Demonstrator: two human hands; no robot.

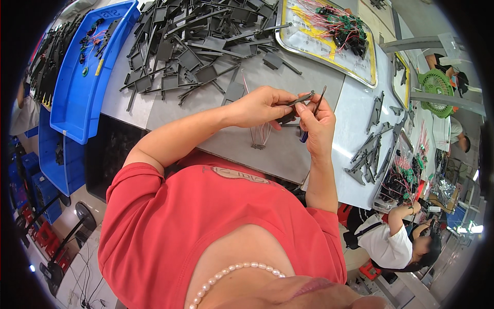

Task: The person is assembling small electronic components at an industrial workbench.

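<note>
My left hand is closed, its thumb and fingers pinching a small black plastic part in front of my chest. My right hand meets it from the right, its fingertips close to the same part. A slim tool with a dark shaft is gripped in that hand, and a blue end shows below the fingers; it looks like a screwdriver. Thin red and white wires hang below my left hand, ending at a small dark connector by the table's front edge. My fingers partly hide the part.
A large pile of black plastic brackets covers the far table. Green circuit boards with red wires lie on a yellow-edged tray. More black parts lie at right. A blue bin stands at left. A co-worker sits at right.
</note>
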